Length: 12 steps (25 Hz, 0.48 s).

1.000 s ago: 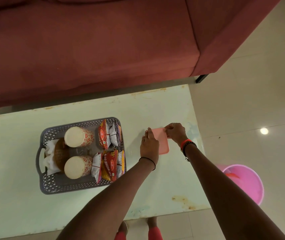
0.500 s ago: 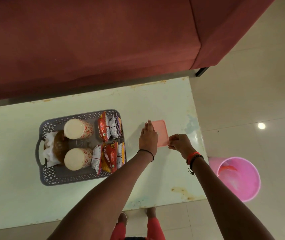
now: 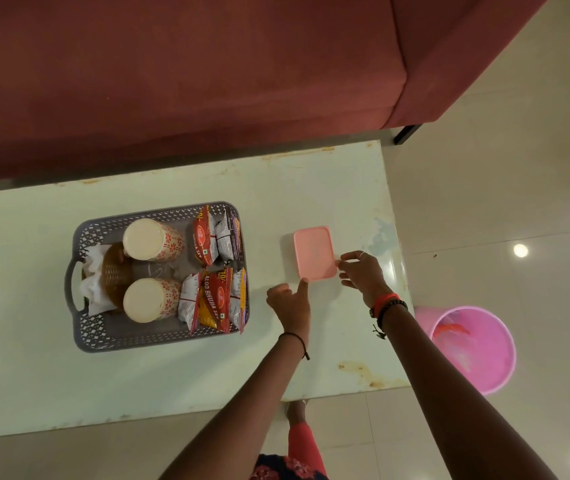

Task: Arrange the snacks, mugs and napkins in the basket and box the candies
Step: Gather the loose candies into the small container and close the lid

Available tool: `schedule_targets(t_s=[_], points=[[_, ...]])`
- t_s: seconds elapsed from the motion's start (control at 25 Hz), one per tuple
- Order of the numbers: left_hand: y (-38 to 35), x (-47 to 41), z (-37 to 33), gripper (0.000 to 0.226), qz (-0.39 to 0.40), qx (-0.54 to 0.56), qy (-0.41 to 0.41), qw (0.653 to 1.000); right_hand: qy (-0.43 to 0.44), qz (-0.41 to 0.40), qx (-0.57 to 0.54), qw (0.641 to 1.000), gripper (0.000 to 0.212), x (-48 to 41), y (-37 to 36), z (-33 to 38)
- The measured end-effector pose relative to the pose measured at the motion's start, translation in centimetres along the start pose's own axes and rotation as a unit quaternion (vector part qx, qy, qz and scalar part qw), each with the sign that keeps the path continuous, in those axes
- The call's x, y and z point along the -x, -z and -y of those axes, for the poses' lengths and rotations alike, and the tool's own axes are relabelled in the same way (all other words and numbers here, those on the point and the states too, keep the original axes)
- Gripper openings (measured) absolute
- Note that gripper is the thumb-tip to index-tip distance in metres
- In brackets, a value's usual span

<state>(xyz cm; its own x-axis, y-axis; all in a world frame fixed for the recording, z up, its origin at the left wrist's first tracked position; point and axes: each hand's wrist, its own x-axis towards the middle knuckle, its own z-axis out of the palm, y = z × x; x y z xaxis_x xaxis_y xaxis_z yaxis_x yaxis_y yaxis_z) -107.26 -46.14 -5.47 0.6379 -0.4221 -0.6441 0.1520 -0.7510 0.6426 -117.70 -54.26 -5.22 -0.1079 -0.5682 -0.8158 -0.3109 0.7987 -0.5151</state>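
Observation:
A grey perforated basket (image 3: 103, 336) stands on the pale table. Inside it are two patterned mugs (image 3: 151, 241) (image 3: 150, 299) turned bottom up, white napkins (image 3: 93, 271) in a small woven holder (image 3: 115, 273), and several snack packets (image 3: 212, 299). To its right lies a closed pink box (image 3: 314, 251). My left hand (image 3: 290, 301) is near the box's front left corner, index finger touching it, other fingers curled. My right hand (image 3: 361, 271) rests its fingertips against the box's front right corner. The candies are not visible.
The pale table (image 3: 172, 375) has rust stains near its front right corner. A dark red sofa (image 3: 190, 81) runs along the table's far side. A pink bucket (image 3: 470, 348) stands on the tiled floor right of the table. My feet show below the table's front edge.
My left hand has slid off the box lid toward me, leaving only the index finger on its corner. My right hand stays at the front right corner. The lid now shows fully.

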Motion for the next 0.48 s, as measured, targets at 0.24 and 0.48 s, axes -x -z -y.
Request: schedule_targets(t_s=[0.24, 0.48], points=[[-1.5, 1.1, 0.7, 0.032, 0.114, 0.257, 0.225, 0.933, 0.063, 0.015, 0.049, 0.997, 0.024, -0.7, -0.5, 0.8], [-1.2, 0.9, 0.1, 0.019, 0.115, 0.332, 0.236, 0.906, 0.085, 0.003, 0.068, 0.994, 0.024, -0.3, -1.4, 1.0]])
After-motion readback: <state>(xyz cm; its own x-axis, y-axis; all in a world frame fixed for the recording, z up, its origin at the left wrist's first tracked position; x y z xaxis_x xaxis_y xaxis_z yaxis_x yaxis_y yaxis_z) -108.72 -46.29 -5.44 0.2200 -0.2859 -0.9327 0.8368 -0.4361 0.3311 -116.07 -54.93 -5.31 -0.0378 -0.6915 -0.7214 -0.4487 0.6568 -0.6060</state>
